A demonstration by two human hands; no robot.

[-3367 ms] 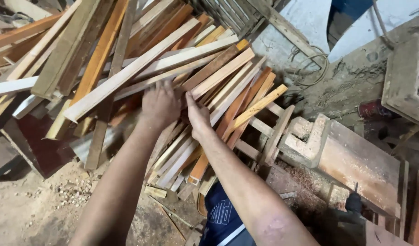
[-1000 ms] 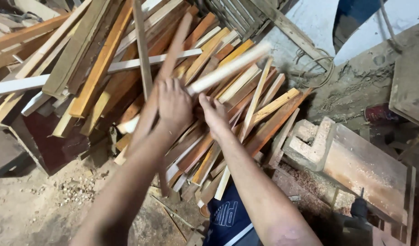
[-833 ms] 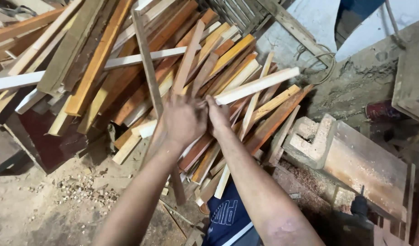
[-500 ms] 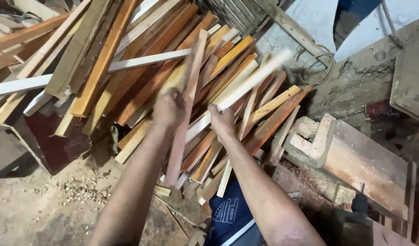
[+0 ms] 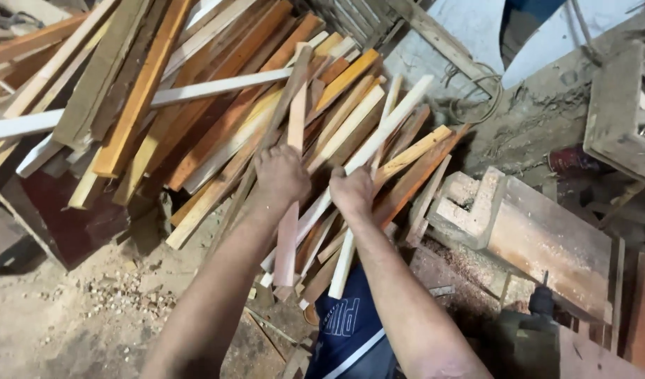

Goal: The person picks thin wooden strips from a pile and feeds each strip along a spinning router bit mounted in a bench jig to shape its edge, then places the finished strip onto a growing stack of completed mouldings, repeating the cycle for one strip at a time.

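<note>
My left hand [image 5: 281, 175] is closed around a reddish wooden slat [image 5: 294, 126] that stands nearly upright over a heap of wooden strips [image 5: 217, 119]. Just to its right, my right hand [image 5: 352, 191] grips a long pale slat [image 5: 389, 126] that slants up to the right. Both slats run down past my hands toward my lap. The two hands are almost touching. Loose short strips [image 5: 406, 154] fan out under and behind them.
A long white strip [image 5: 196, 88] lies across the heap. A dark box [image 5: 63, 224] sits at the left on a dusty floor with wood chips [image 5: 119, 295]. A wooden block and board [image 5: 533, 231] lie at the right, a wire coil [image 5: 476, 91] behind.
Both hands went from resting on the heap to lifting slats. The reddish slat in my left hand has swung upright, and the pale slat in my right has tipped steeper.
</note>
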